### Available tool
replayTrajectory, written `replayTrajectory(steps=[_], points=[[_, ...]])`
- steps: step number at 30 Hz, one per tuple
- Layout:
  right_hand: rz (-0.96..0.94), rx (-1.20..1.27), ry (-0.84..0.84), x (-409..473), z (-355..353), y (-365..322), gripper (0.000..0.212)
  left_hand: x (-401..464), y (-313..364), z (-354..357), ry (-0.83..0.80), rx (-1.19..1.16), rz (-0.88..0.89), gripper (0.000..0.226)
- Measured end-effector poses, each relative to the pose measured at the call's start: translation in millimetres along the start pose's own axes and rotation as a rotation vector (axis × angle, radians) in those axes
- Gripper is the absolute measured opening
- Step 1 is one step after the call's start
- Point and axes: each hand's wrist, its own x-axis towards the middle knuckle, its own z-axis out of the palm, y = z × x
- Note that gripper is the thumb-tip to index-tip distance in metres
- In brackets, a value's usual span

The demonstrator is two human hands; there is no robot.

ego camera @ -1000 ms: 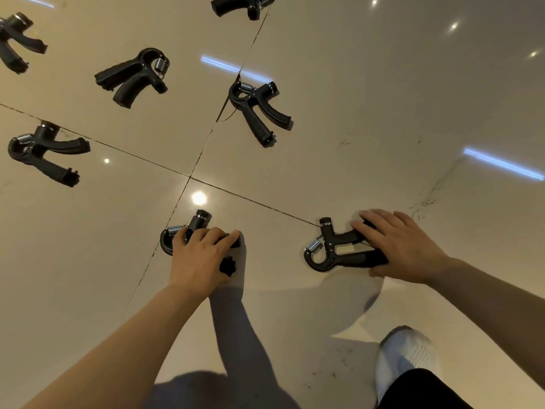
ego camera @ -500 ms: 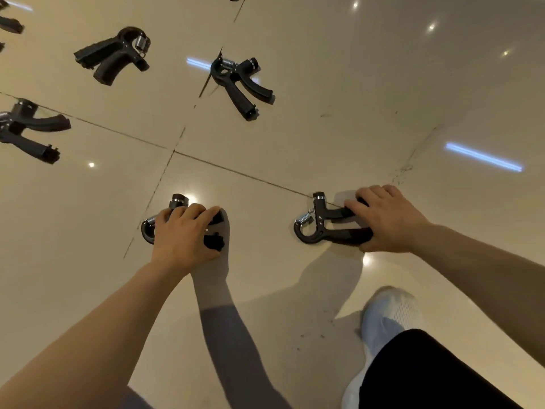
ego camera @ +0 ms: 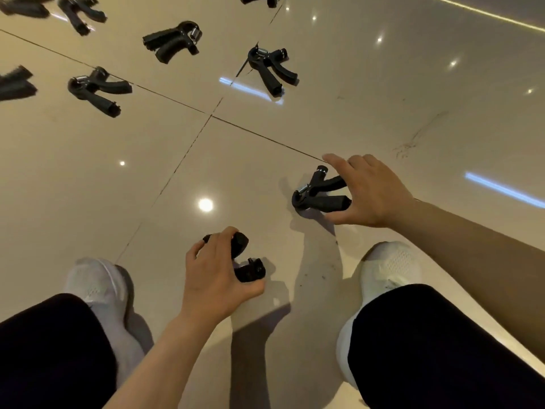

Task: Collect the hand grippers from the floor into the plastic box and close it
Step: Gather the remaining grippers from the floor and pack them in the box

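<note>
Both hands have drawn back toward the feet since a moment ago. Left hand [ego camera: 215,273] has its grip curled tight round a black hand gripper [ego camera: 246,262], handles poking out past the fingers. Right hand [ego camera: 373,193] clasps a second hand gripper [ego camera: 320,194] by its handles, spring end pointing away. More loose grippers [ego camera: 269,69] lie well beyond on the tiled floor [ego camera: 383,113].

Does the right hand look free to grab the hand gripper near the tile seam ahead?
Probably not yet: the right hand already grips a hand gripper. The floor path to the seam gripper looks unobstructed.
</note>
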Motion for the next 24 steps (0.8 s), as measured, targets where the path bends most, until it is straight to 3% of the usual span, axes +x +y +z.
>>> replayTrajectory(steps=[7,14,24], points=[[-0.126,0.075,0.085,-49.6,-12.5,-57.1,0.092,-86.6,16.5,-16.1,0.099,-0.157,-0.08,0.074],[-0.07,0.111,0.144,-149.6,-80.5,-77.9,0.09,-166.8,64.0,-59.5,0.174,-0.349,-0.128,0.069],[0.12,0.123,0.305,-357.3,-166.1,-108.6,0.089,-238.8,173.7,-156.0,0.285,-0.392,0.251,0.078]])
